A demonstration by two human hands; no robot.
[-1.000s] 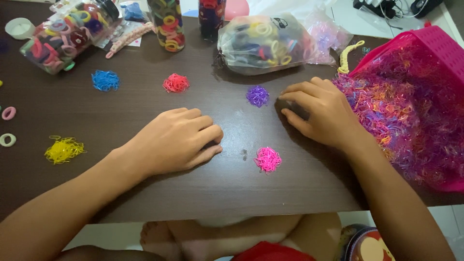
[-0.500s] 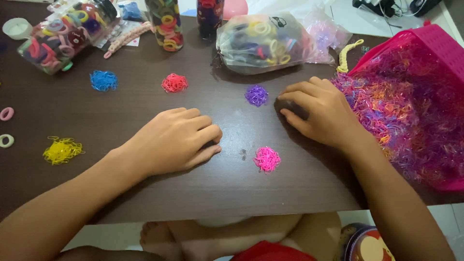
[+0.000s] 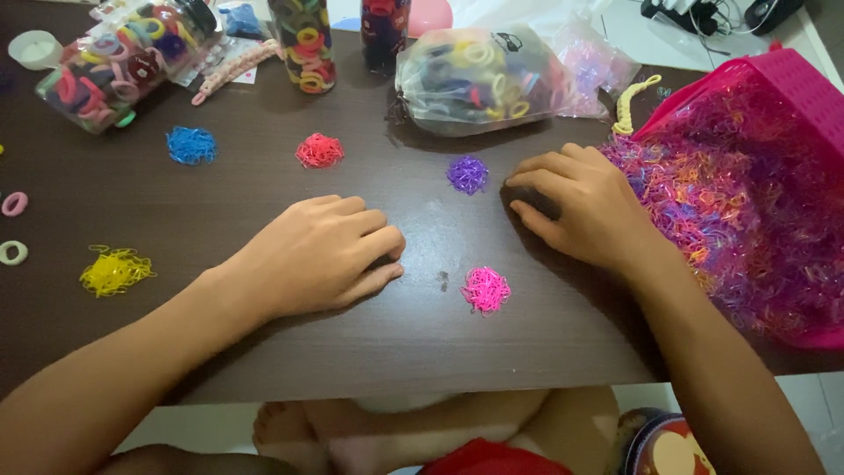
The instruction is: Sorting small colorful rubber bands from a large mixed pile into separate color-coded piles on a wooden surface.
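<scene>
My left hand [image 3: 316, 255] lies palm down on the dark brown table [image 3: 396, 352], fingers curled in, holding nothing. A small pink heap of tiny elastic bands [image 3: 486, 289] sits just right of it. My right hand [image 3: 585, 207] rests fingertips down beside a purple heap [image 3: 468, 174], with its wrist against a big mixed pile of tiny bands [image 3: 730, 202] spilling from a pink basket [image 3: 791, 79]. Nothing shows in its fingers. A red heap [image 3: 319, 150], a blue heap [image 3: 191, 145] and a yellow heap [image 3: 115, 270] lie farther left.
At the back stand a tipped jar of hair ties [image 3: 123, 66], two upright jars [image 3: 301, 44] and a clear bag of hair ties [image 3: 479, 79]. A yellow spiral tie [image 3: 635, 101] lies by the basket. Two loose hair rings [image 3: 13, 204] sit at the left edge.
</scene>
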